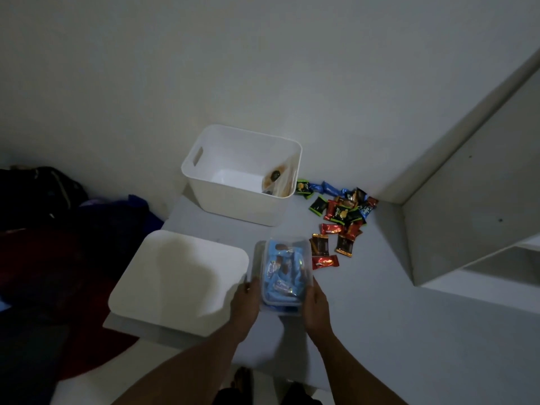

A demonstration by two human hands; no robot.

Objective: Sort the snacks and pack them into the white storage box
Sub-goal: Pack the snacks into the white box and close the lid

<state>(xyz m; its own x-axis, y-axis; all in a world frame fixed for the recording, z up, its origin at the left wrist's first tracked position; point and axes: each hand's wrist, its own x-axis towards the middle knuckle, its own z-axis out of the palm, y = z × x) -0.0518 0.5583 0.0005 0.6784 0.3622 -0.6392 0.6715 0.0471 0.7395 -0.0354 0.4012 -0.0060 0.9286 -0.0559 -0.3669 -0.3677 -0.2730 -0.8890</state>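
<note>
A clear lidded container (282, 273) full of light-blue snack packets sits at the table's middle. My left hand (245, 299) grips its left side and my right hand (315, 302) grips its right side. The white storage box (233, 200) stands open against the wall behind it. One clear container with brown snacks (277, 181) leans inside the box at its right wall. The box's white lid (178, 282) lies flat to the left of my hands. A loose pile of red, green, blue and dark wrapped snacks (340, 217) lies to the right of the box.
The table is light grey (380, 287). A wall runs close behind the box and a slanted white ledge (467, 185) rises at the right. Dark bags and red cloth (58, 244) lie beyond the table's left edge.
</note>
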